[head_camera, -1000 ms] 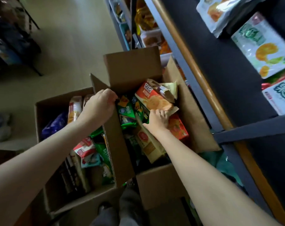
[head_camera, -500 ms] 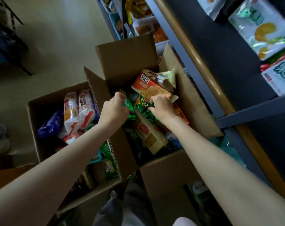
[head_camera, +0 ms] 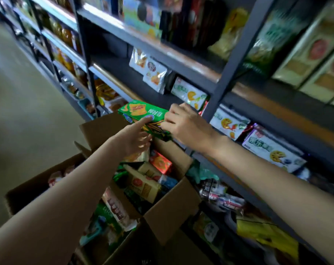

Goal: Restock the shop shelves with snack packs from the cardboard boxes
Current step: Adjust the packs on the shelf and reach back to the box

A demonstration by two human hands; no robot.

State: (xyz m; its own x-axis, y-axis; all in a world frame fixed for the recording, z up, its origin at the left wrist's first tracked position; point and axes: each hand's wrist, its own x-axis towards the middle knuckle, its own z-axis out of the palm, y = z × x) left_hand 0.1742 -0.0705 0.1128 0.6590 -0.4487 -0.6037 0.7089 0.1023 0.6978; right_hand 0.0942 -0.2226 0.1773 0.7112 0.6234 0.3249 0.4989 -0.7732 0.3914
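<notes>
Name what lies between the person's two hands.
In the head view, the green snack pack spans between them: the right hand grips its end, and the left hand touches it with a straight finger.

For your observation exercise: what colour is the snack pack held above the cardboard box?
Bright green, with an orange picture on its face: snack pack, head view.

Arms: two bare forearms, entering from seven and five o'clock; no sleeve in view on either.
Left hand [head_camera: 134,139]: bare, no glove, ring or watch showing.
Right hand [head_camera: 183,124]: bare, no glove; wrist carries no band or watch.
Nails: short and plain where visible, though blurred.
Clothing: none in view.
</notes>
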